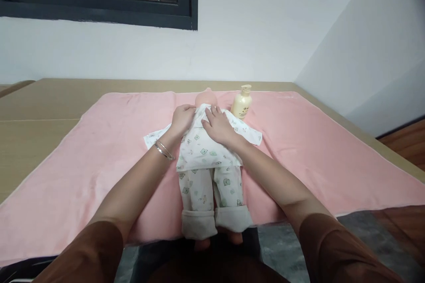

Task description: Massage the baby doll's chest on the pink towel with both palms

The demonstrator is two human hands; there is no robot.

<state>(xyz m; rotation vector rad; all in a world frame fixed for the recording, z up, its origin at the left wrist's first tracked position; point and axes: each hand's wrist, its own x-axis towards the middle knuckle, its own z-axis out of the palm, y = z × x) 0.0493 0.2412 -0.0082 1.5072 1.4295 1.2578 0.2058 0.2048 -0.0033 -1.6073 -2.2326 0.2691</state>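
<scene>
A baby doll lies with its head away from me and its feet at the near edge. It wears a white long-sleeved top with small green prints and matching trousers with rolled cuffs. At the collar and shoulder on the left side, my left hand is closed on the top's fabric, its fingertips partly hidden. My right hand rests flat on the upper chest, fingers spread. Both sleeves stretch out sideways. Just beyond my right hand stands a cream pump bottle.
Under the doll, a pink blanket covers much of the wooden table and hangs over its near edge. A white wall with a dark-framed barred window rises behind. Another wall closes off the right.
</scene>
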